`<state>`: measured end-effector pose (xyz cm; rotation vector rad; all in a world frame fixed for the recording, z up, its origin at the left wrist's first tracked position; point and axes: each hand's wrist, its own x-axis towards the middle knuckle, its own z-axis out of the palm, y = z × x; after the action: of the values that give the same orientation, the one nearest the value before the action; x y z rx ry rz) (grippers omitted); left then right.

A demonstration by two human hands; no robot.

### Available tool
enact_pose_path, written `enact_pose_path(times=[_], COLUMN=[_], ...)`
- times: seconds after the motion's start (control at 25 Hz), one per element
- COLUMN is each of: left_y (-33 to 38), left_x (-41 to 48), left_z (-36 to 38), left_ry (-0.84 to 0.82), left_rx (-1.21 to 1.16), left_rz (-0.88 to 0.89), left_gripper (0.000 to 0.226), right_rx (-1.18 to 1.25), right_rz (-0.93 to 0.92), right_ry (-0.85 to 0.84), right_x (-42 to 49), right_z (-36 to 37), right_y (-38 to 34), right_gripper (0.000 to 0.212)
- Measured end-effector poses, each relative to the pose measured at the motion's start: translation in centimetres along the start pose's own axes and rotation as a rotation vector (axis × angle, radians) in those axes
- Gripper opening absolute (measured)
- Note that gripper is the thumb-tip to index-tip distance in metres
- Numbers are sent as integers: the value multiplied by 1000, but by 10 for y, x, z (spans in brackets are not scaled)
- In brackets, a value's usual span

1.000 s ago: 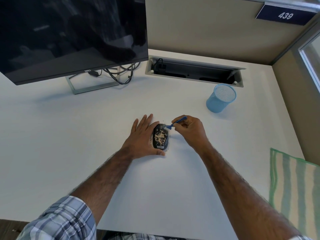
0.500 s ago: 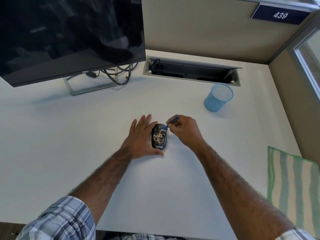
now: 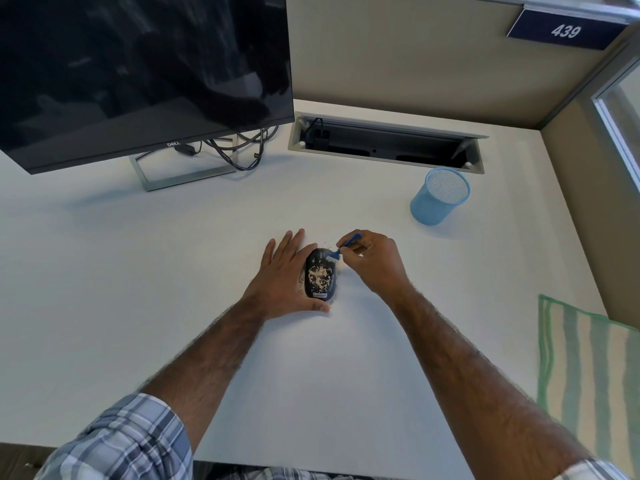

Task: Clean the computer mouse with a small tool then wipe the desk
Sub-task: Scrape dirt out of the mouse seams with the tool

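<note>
Left hand (image 3: 287, 275): palm down, fingers (image 3: 288, 244) straight, thumb hooked round mouse (image 3: 320, 276).
Right hand (image 3: 375, 261): curled, pinching brush (image 3: 347, 244).
Forearms: bare, reaching forward.

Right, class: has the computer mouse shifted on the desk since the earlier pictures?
No. The mouse lies at the same offset from the blue mesh cup, steadied by the left hand.
</note>
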<state>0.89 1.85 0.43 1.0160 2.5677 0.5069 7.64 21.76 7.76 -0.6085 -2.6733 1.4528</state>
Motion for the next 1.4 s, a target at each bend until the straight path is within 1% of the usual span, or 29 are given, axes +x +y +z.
enact_pose_path(times=[0.08, 0.2, 0.32, 0.4, 0.52, 0.64, 0.84, 1.0, 1.12, 1.28, 1.4], left_y=[0, 0, -1, -1, -1, -1, -1, -1, 0, 0, 0], left_x=[0, 0, 0, 1, 1, 1, 1, 1, 1, 1, 1], left_z=[0, 1, 0, 0, 0, 1, 0, 1, 1, 1, 1], left_ry=[4, 7, 3, 6, 5, 3, -1, 0, -4, -4, -7], left_rx=[-3, -5, -4, -9, -4, -10, -15, -6, -2, -7, -12], left_rz=[3, 4, 4, 4, 5, 4, 4, 0, -2, 1, -4], left_gripper=[136, 137, 137, 136, 136, 136, 138, 140, 140, 140, 139], right_rx=[37, 35, 36, 77, 103, 41, 78, 47, 58, 49, 43], right_rz=[-46, -87, -29, -32, -79, -92, -63, -68, -38, -56, -46], right_ry=[-14, -90, -46, -22, -98, -168, -84, -105, -56, -68, -34], right_x=[-2, -4, -3, -3, -5, -4, 5, 6, 7, 4, 5], right_z=[1, 6, 4, 0, -4, -3, -5, -4, -4, -3, -6], right_y=[-3, -6, -3, -2, -2, 0, 0, 1, 3, 5, 8], right_gripper=[14, 14, 13, 15, 22, 20, 17, 21, 15, 16, 14])
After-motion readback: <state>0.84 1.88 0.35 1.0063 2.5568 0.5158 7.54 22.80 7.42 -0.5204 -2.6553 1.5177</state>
